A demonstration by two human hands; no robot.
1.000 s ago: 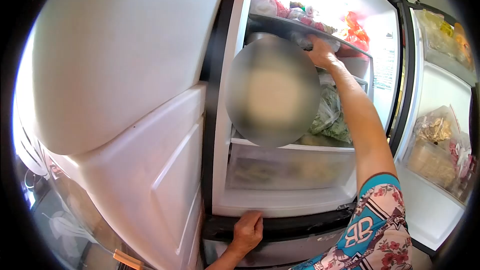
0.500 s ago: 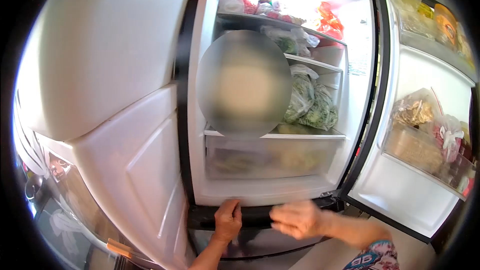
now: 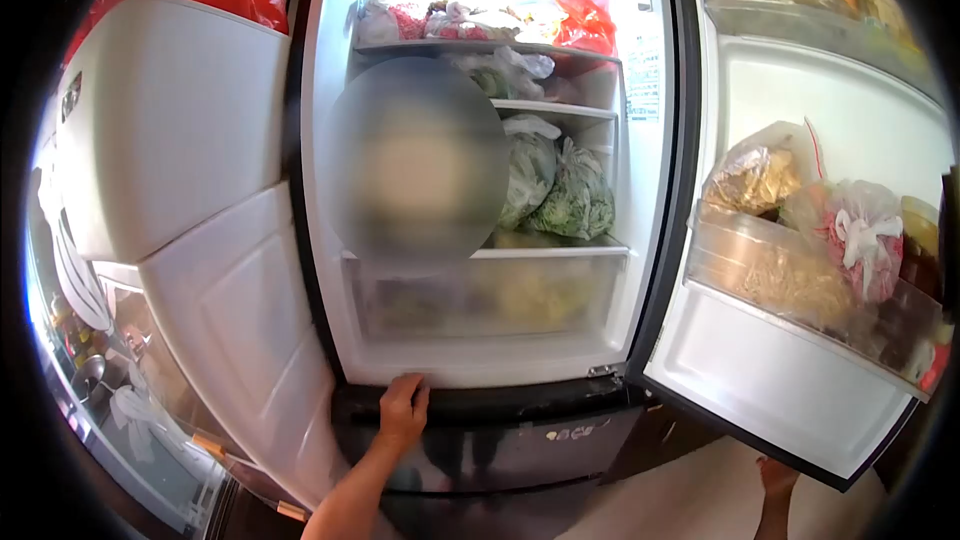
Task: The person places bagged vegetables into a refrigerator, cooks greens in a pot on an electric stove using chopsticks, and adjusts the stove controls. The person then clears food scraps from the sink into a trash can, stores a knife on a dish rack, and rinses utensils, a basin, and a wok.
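My left hand (image 3: 402,408) rests at the bottom front of an open refrigerator (image 3: 480,368), its fingers bent over the black edge (image 3: 480,396) below the white ledge. At lower right, small and shaded, my right hand (image 3: 775,477) is by the lower edge of the open refrigerator door (image 3: 770,365). How its fingers lie is unclear. Inside stand a clear drawer (image 3: 560,300) with blurry contents and bags of leafy greens (image 3: 575,195) on the shelf above. A round blurred patch hides the left side of the middle shelves.
A red bag (image 3: 580,22) and other tied bags lie on the top shelf. Several bags, one a knotted plastic bag (image 3: 868,245), fill the door shelf. A white appliance (image 3: 200,130) borders the left. Dark lower drawers (image 3: 520,450) sit below, with floor (image 3: 670,500) at right.
My right hand has left the front of the refrigerator and moved right, toward the door. My left hand stays at the bottom edge. The view has shifted, with the refrigerator now farther left.
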